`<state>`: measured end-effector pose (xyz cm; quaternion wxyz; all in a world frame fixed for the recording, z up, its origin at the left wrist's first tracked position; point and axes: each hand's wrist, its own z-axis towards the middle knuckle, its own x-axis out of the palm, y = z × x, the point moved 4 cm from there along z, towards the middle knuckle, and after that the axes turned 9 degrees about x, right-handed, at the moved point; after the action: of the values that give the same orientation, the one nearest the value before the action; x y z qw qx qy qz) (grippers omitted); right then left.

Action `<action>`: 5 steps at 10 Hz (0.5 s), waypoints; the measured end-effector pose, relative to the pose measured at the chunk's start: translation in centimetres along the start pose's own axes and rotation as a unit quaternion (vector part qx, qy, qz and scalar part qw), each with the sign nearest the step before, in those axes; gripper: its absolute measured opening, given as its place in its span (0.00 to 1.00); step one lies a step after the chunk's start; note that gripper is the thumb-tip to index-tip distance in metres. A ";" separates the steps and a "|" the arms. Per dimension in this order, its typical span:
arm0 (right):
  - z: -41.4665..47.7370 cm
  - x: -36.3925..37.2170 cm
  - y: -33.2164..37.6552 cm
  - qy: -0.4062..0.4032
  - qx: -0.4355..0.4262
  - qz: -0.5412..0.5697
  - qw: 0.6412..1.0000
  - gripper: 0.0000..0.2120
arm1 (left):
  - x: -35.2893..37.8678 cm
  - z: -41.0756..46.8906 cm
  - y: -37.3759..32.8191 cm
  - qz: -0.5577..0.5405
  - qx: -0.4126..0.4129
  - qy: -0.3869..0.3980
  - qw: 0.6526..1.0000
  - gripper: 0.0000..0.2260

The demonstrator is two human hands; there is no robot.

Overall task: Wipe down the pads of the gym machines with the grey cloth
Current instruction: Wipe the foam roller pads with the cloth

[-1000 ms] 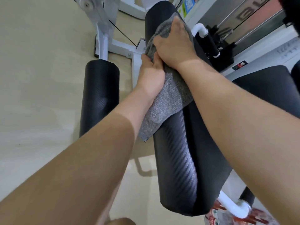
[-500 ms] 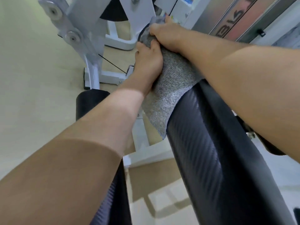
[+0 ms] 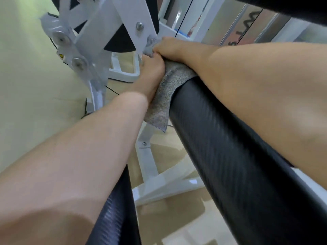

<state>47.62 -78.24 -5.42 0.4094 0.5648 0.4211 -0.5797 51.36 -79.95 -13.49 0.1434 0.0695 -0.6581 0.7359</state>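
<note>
A long black roller pad runs across the head view from 5 o'clock up toward 11 o'clock. The grey cloth is draped over its far end, wrapped round the top and the 9 o'clock side, with a loose corner hanging off the pad toward 6 o'clock.

The left hand sits on the cloth's 9 o'clock side, pressed against the pad, its fingers curled in and gripping the fabric; the fingertips themselves are hidden. The right hand lies at 12 o'clock of the left one, touching it, on top of the pad's end. Its fingers are curled down over a bunched bit of cloth that shows just beyond the knuckles at 10 o'clock.

The right forearm lies along the pad's upper side. A second black pad shows at 6 o'clock, partly under the left forearm. The white machine frame, with bolts and round pivots, stands at 11 o'clock, just beside the hands. A thin dark cable runs at 12 o'clock. The pale floor fills the 9 o'clock side.
</note>
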 end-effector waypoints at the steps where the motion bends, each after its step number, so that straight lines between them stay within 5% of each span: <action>1: -5.2 -0.3 -1.2 0.006 0.026 0.007 1.000 0.20 | 0.1 -7.5 -0.9 0.007 -0.031 0.000 0.999 0.23; 2: -11.8 -0.6 -3.2 0.029 0.043 -0.003 0.999 0.20 | 0.7 -13.5 -0.9 -0.036 -0.044 0.032 0.998 0.36; 5: -28.5 -0.1 -8.0 0.051 0.072 0.030 0.996 0.29 | 0.1 -30.1 -3.1 0.033 0.039 0.138 0.989 0.29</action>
<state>48.90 -48.63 -5.31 0.3628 0.6337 0.3815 -0.5668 54.75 -49.94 -14.28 0.2053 -0.0488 -0.6050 0.7678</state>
